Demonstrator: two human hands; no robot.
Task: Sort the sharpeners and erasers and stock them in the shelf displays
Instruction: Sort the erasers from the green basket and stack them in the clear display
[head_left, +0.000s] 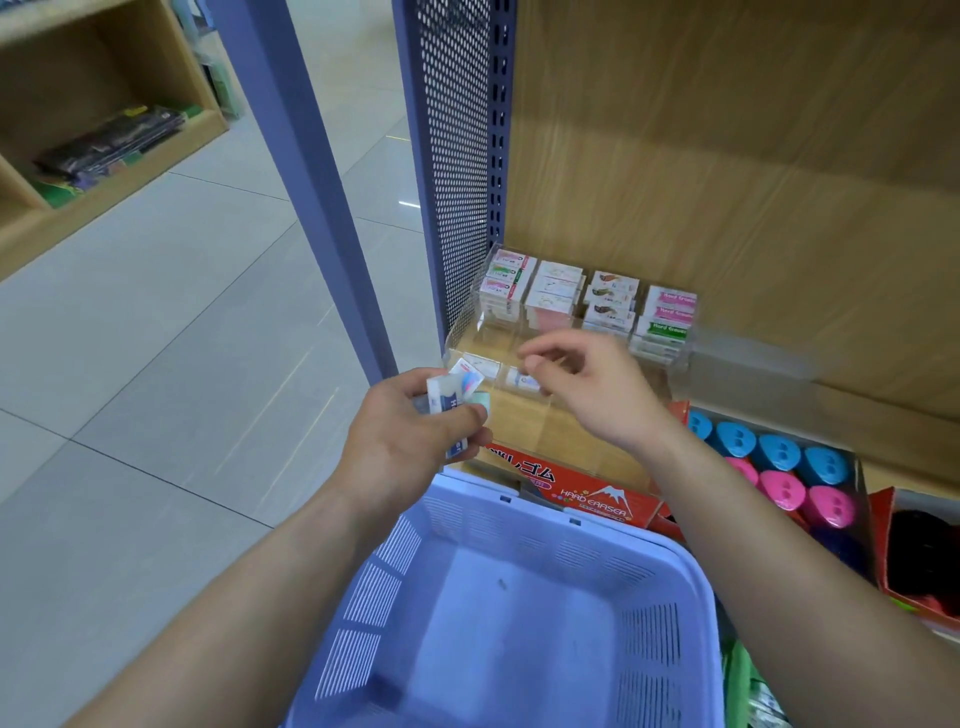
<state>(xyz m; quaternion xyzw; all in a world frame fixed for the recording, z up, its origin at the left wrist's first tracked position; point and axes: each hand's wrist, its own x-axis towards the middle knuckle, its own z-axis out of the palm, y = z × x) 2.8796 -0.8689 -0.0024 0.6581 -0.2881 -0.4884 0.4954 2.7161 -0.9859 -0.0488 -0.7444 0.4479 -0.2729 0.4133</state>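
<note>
My left hand (410, 441) grips a small bunch of erasers (449, 397), white with blue sleeves plus a mint-green one, just left of the clear acrylic display (470, 312). My right hand (587, 389) hovers over the display's front row with fingers curled and apart, nothing visibly in it. The display's back compartments hold stacks of boxed erasers (587, 296). A few erasers (522, 379) lie in the front compartments. Blue and pink sharpeners (779, 473) sit in a tray to the right.
A lilac plastic basket (691, 571) sits below my hands, nothing inside it. A red "Hard Eraser" carton (587, 493) lies at the shelf edge. A perforated blue shelf upright (457, 156) stands left of the display. A red box (914, 561) is at far right.
</note>
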